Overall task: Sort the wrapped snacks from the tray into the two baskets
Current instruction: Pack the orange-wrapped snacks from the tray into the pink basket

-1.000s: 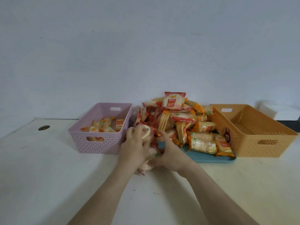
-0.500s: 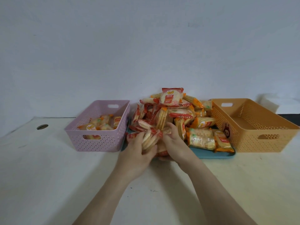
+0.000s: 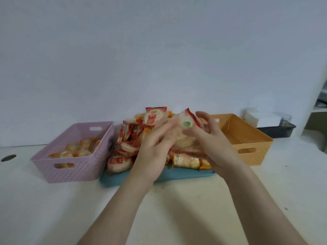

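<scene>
The left hand (image 3: pixel 155 147) is motion-blurred, grip unreadable; with the right hand (image 3: pixel 212 144) it half hides a wrapped snack (image 3: pixel 186 123) and the pile (image 3: pixel 134 138).

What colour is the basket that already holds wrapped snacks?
The basket is pale lilac, with small perforations all over; the head view shows it.

A lilac basket (image 3: pixel 70 167) and an orange basket (image 3: pixel 247 138) are recorded, both patterned with small holes. The tray (image 3: pixel 134 177) is noted as teal-blue, its snacks (image 3: pixel 131 138) wrapped in red and orange. A green spot is seen on one packet (image 3: pixel 186 123).
</scene>
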`<state>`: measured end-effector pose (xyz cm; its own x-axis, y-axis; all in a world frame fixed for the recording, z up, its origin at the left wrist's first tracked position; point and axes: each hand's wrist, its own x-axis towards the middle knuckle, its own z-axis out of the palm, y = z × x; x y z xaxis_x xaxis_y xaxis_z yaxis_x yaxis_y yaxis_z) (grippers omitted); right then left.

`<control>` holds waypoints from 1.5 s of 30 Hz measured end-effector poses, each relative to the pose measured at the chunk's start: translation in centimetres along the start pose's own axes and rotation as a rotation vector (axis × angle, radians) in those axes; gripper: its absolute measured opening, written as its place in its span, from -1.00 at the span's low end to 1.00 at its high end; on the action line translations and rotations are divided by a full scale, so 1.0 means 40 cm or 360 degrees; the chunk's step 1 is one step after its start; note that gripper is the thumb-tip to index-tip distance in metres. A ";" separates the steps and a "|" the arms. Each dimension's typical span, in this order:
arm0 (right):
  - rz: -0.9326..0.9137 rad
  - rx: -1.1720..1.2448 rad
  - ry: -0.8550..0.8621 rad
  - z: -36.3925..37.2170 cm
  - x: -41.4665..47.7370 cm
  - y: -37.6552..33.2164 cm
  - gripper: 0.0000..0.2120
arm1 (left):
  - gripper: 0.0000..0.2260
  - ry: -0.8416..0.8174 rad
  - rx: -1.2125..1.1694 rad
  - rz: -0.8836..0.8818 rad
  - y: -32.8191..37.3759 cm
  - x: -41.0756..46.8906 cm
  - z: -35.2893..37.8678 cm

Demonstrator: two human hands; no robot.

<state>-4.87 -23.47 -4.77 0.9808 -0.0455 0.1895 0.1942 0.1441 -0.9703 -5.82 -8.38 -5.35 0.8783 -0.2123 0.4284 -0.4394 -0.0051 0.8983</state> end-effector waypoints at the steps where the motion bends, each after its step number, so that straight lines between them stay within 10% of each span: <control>1: -0.0070 -0.0022 0.0107 -0.024 0.007 -0.012 -0.44 | -0.67 0.0058 0.0013 0.0038 0.008 0.027 0.030; 9: -0.0715 -0.1161 0.0844 -0.233 0.104 -0.068 -0.33 | -0.51 -0.0017 0.0475 0.0024 0.009 0.216 0.199; 14: -0.0411 -0.1878 0.0785 -0.241 0.146 0.011 -0.38 | -0.72 0.0078 0.0942 -0.0078 -0.087 0.169 0.083; 19: -0.0583 -0.1781 0.0191 -0.125 0.072 0.094 -0.67 | -0.63 -0.0410 0.1484 -0.0296 -0.225 0.097 0.073; 23: -0.0131 -0.2279 -0.0112 -0.103 0.083 0.243 -0.38 | -0.38 -0.0532 0.1757 -0.0243 -0.287 0.094 0.092; 31: 0.0219 -0.1481 -0.0106 -0.123 0.109 0.240 0.11 | -0.45 -0.0530 0.1873 -0.0565 -0.268 0.131 0.076; 37: 0.0594 0.0128 -0.0107 -0.125 0.114 0.208 -0.55 | -0.58 -0.0103 0.1885 -0.0446 -0.235 0.125 0.047; 41: 0.0414 0.0146 0.0185 -0.056 0.135 0.238 -0.77 | -0.55 0.0103 0.1856 -0.0472 -0.246 0.128 0.013; 45: 0.0431 0.0377 0.0158 -0.007 0.186 0.255 -0.76 | -0.53 0.0082 0.0887 -0.0564 -0.267 0.144 -0.004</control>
<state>4.39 -22.60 -13.31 0.9930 -0.0684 -0.0961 -0.0623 0.3883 -0.9194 3.96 -9.41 -12.45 0.9894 -0.0577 0.1329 -0.1418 -0.5737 0.8067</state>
